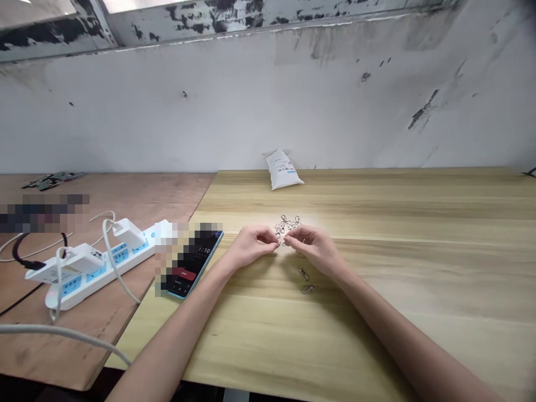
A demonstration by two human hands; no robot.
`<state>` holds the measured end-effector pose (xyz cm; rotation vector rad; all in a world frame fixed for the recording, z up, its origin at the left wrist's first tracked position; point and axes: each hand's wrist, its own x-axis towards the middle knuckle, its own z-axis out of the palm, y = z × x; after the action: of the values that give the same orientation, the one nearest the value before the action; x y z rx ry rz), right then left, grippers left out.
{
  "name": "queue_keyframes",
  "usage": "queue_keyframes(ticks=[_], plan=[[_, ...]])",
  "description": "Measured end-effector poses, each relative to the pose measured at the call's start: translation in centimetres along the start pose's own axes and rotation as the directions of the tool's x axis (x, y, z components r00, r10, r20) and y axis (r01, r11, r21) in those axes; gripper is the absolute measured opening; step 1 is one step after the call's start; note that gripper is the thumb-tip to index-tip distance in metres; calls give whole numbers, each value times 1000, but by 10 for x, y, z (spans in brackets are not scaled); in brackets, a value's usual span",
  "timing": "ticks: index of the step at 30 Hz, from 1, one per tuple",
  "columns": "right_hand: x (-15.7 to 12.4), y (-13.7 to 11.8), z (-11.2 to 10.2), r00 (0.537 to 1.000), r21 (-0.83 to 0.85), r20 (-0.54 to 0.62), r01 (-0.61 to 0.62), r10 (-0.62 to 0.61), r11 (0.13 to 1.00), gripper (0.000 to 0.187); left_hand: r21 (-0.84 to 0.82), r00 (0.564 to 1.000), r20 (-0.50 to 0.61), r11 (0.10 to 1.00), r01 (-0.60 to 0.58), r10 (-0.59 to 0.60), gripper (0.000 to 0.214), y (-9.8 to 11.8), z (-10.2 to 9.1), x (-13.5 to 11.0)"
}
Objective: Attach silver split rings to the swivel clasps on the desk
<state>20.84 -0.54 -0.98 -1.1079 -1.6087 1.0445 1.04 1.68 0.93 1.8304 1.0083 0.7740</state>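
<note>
My left hand (256, 244) is closed in a pinch, thumb against fingertips, with a tiny shiny bit of metal at the tips that is too small to name. Facing it closely, my right hand (316, 248) pinches what looks like a small metal ring (283, 244). Just beyond the fingertips lies a loose pile of silver swivel clasps (288, 224), partly hidden by my hands. On the near side of my right hand, two more items rest apart on the wood, an upper swivel clasp (304, 273) and a lower swivel clasp (308, 288).
A white labelled packet (285, 170) stands near the wall on the wooden table (419, 234). Left of my left forearm lies a phone (195, 265) with its screen lit. A white power strip (113, 262) with plugs and cables occupies the brown board (167, 192) at left.
</note>
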Motion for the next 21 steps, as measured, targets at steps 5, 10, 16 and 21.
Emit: queue_keyframes(ticks=[5,10,16,21], plan=[[4,2,-5,991,256,-37,-114,128,960,35,-18,995,-85,998,-58,56,15,4,-4,1],[4,0,-2,984,279,-29,-161,176,947,40,-38,991,-87,994,-103,100,17,5,-2,0],[3,1,3,978,233,-37,-192,206,954,41,21,979,-95,983,-181,182,13,7,0,-1],[0,-2,7,997,-59,-30,-68,67,996,33,0,976,-119,983,-182,181,14,6,0,0]])
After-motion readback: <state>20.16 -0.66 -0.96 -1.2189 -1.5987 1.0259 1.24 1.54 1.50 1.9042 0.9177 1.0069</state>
